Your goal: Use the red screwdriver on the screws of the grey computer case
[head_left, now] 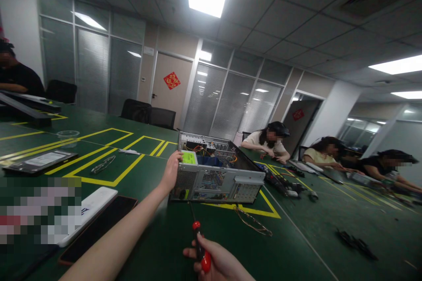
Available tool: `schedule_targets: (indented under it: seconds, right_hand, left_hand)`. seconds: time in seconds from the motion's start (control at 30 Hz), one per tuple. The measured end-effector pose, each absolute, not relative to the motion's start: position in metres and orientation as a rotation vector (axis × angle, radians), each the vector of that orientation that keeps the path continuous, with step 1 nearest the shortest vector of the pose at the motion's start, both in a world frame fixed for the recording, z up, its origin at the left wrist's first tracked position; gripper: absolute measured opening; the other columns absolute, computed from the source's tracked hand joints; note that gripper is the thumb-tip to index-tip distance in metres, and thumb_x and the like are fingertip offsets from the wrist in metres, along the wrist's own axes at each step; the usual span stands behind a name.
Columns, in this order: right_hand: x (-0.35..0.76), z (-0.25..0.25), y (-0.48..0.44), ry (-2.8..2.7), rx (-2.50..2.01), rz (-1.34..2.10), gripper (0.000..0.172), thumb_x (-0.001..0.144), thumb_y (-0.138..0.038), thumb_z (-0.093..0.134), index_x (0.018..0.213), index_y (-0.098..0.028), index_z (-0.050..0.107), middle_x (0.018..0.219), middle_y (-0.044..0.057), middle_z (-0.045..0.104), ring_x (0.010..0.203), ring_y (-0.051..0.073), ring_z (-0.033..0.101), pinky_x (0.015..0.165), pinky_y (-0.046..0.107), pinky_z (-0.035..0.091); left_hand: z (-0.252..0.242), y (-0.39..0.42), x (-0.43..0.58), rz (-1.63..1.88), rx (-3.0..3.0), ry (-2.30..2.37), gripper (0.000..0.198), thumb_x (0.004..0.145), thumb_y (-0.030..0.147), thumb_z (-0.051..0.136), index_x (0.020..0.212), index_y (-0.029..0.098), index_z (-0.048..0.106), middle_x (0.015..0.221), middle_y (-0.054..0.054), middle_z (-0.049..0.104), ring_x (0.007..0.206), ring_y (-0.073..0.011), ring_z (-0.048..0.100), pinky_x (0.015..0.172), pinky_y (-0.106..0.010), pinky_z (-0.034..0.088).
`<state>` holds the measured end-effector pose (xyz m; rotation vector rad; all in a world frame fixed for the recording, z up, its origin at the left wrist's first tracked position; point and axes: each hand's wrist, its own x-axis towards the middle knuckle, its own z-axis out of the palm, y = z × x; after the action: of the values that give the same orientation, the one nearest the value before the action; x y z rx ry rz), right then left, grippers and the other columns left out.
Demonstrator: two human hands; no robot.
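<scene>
An open desktop computer case (214, 184) lies on its side on the green table, its rear panel facing me. Inside it show colored wires, a dark blue bundle and a power supply (189, 158) with a yellow-green label. My left hand (172, 170) grips the case's near left corner, its fingertips over the top edge beside that label. In my right hand (216, 257) is a screwdriver (197, 239) with a red and black handle, fingers closed round it. Its thin shaft points up toward the lower edge of the rear panel; whether the tip touches cannot be made out.
To the left lie a hard drive (41, 161), a white power bank (89, 215), a dark phone (102, 226) and a clear plastic cup (68, 137). Eyeglasses (253, 221) rest before the case. Cables and parts (283, 180) spread rightward. Several people sit around the table.
</scene>
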<state>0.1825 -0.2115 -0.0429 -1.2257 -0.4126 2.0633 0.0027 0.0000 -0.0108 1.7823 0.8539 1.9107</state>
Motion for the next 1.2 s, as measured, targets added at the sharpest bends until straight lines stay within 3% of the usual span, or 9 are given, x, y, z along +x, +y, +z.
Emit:
schedule_targets:
  seconds: [0.13,0.27,0.47,0.6,0.7,0.77,0.93,1.07,1.2]
  right_hand:
    - [0.186,-0.041,-0.216,-0.495,-1.078,2.128,0.028,0.084,-0.034,0.068,0.104,-0.017,0.06,0.084,0.004,0.074,0.054,0.011,0.063,0.05,0.021,0.038]
    - [0.185,-0.039,-0.221,-0.718,-0.944,2.172,0.058,0.06,-0.013,0.073,0.114,-0.02,0.055,0.103,0.008,0.075,0.076,0.017,0.072,0.07,0.027,0.045]
    - [0.184,-0.045,-0.218,-0.856,-0.951,2.156,0.084,0.058,-0.03,0.092,0.129,-0.021,0.049,0.099,0.008,0.073,0.089,0.023,0.073,0.08,0.032,0.047]
    - [0.184,-0.048,-0.218,-0.729,-1.067,2.037,0.056,0.065,-0.034,0.09,0.108,-0.016,0.06,0.077,-0.002,0.067,0.065,0.011,0.065,0.065,0.025,0.046]
    - [0.183,-0.045,-0.218,-0.601,-1.145,1.964,0.036,0.072,-0.031,0.085,0.092,-0.017,0.059,0.075,-0.001,0.066,0.068,0.012,0.068,0.066,0.024,0.05]
    - [0.183,-0.042,-0.218,-0.557,-1.166,1.988,0.035,0.073,-0.028,0.084,0.09,-0.019,0.055,0.082,0.001,0.07,0.07,0.013,0.07,0.062,0.021,0.049]
    - [0.185,-0.039,-0.219,-0.594,-1.131,2.061,0.042,0.075,-0.034,0.082,0.105,-0.022,0.055,0.084,0.001,0.071,0.05,0.006,0.056,0.047,0.016,0.03]
    - [0.183,-0.038,-0.221,-0.742,-0.969,2.127,0.068,0.059,-0.023,0.085,0.119,-0.026,0.053,0.103,0.003,0.073,0.071,0.015,0.07,0.064,0.024,0.042]
    - [0.18,-0.038,-0.221,-0.837,-0.9,2.168,0.103,0.051,-0.016,0.091,0.14,-0.028,0.04,0.104,0.006,0.073,0.085,0.02,0.073,0.073,0.027,0.041]
  left_hand:
    - [-0.01,-0.001,0.003,1.907,1.784,0.86,0.051,0.1,0.06,0.024,0.09,0.024,0.059,0.121,-0.01,0.067,0.132,-0.0256,0.054,0.119,-0.047,0.038]
    - [-0.01,-0.002,0.003,1.918,1.772,0.853,0.052,0.1,0.061,0.024,0.091,0.024,0.059,0.121,-0.011,0.066,0.131,-0.0257,0.054,0.118,-0.047,0.039]
    - [-0.008,-0.003,0.003,1.894,1.77,0.865,0.053,0.1,0.062,0.024,0.091,0.024,0.059,0.121,-0.011,0.067,0.132,-0.0259,0.054,0.119,-0.047,0.039]
    - [-0.009,-0.002,0.003,1.907,1.763,0.854,0.053,0.099,0.062,0.025,0.09,0.023,0.06,0.122,-0.011,0.067,0.132,-0.026,0.054,0.119,-0.048,0.039]
    - [-0.01,-0.001,0.003,1.913,1.767,0.857,0.053,0.1,0.061,0.025,0.091,0.023,0.06,0.123,-0.01,0.067,0.133,-0.0258,0.054,0.119,-0.047,0.038]
    - [-0.01,0.0,0.003,1.907,1.781,0.861,0.053,0.1,0.06,0.024,0.092,0.023,0.061,0.122,-0.01,0.068,0.133,-0.0256,0.054,0.119,-0.047,0.039]
    - [-0.01,0.0,0.003,1.926,1.779,0.861,0.053,0.1,0.061,0.024,0.09,0.023,0.06,0.12,-0.01,0.068,0.13,-0.0262,0.056,0.118,-0.048,0.04]
    - [-0.011,0.0,0.003,1.919,1.782,0.852,0.054,0.099,0.063,0.024,0.09,0.024,0.06,0.12,-0.01,0.067,0.13,-0.0261,0.055,0.118,-0.047,0.039]
    - [-0.011,0.001,0.003,1.919,1.772,0.861,0.053,0.099,0.063,0.025,0.091,0.024,0.06,0.12,-0.01,0.067,0.132,-0.0263,0.054,0.118,-0.047,0.038]
